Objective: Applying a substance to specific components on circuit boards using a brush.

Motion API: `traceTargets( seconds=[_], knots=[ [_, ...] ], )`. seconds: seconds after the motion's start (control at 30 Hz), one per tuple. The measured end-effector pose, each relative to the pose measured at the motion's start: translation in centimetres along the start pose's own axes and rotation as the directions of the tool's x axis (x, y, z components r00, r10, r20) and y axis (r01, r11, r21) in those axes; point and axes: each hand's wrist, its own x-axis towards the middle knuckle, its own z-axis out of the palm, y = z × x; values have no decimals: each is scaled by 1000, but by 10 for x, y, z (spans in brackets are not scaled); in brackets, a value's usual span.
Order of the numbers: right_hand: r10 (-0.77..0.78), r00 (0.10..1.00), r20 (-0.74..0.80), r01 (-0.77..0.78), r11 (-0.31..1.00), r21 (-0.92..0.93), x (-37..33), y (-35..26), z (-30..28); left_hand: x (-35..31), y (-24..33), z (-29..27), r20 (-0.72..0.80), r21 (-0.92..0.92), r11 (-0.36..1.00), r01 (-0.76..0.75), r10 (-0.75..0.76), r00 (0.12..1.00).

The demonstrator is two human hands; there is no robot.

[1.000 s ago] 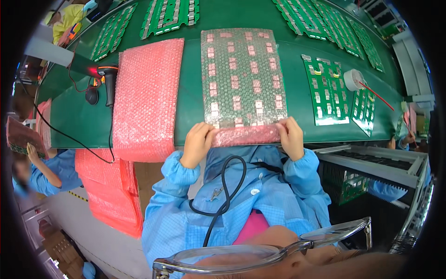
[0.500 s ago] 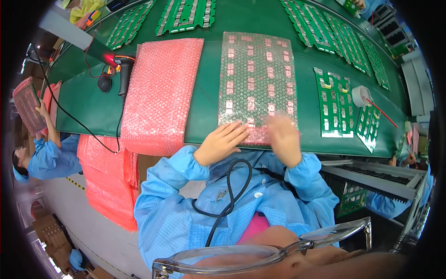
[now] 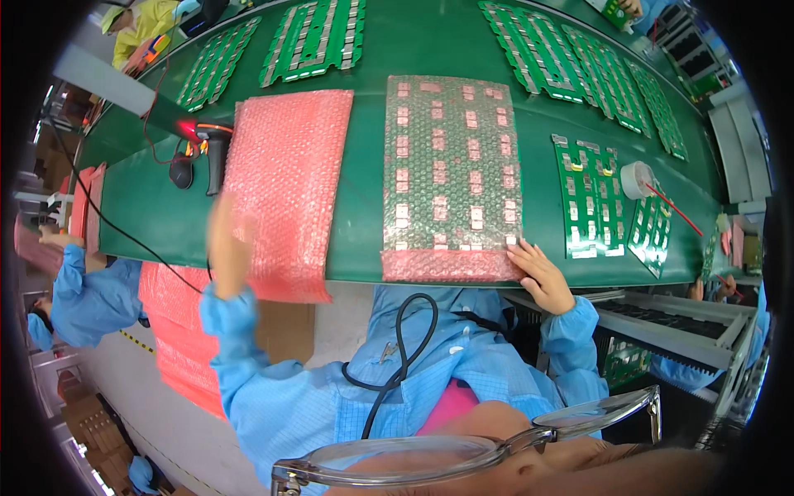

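A green circuit board in a pink bubble-wrap bag [image 3: 451, 169] lies flat in front of me. The bag's lower end forms a plain pink band at the table's near edge. My right hand [image 3: 542, 277] rests on its lower right corner, fingers stretched out. My left hand [image 3: 230, 248], smeared by motion, is at the left edge of a pile of pink bubble-wrap bags [image 3: 289, 178]. Its fingers cannot be made out. Just beyond it a black and orange barcode scanner [image 3: 216, 157] stands in a holder, showing a red light.
Bare circuit boards [image 3: 592, 202] lie on the green table [image 3: 430, 37] at right and along the far side. A white tub [image 3: 637, 179] with a red stick sits on the right. More pink bags [image 3: 178, 331] hang at lower left. A co-worker [image 3: 91, 298] is far left.
My left hand has moved left from the wrapped board to the pile of bags. My right hand has shifted to the board's lower right corner. The view has shifted slightly.
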Motion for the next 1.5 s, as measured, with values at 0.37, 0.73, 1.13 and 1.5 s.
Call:
traceTargets(
  seconds=[0.37,0.73,1.13,1.5],
  knots=[
    [-153,929,-337,177,983,41,118,-3,-28,84,-146,45,-3,465,751,469,-528,849],
    [-299,928,-221,336,929,156,167,25,22,207,77,-45,290,-469,823,321,-200,936],
    [-387,875,-290,431,897,103,166,44,26,408,251,293,681,-623,623,473,133,720],
    [-390,894,-219,426,892,152,166,49,23,417,247,348,709,-626,522,579,72,702]
  ],
)
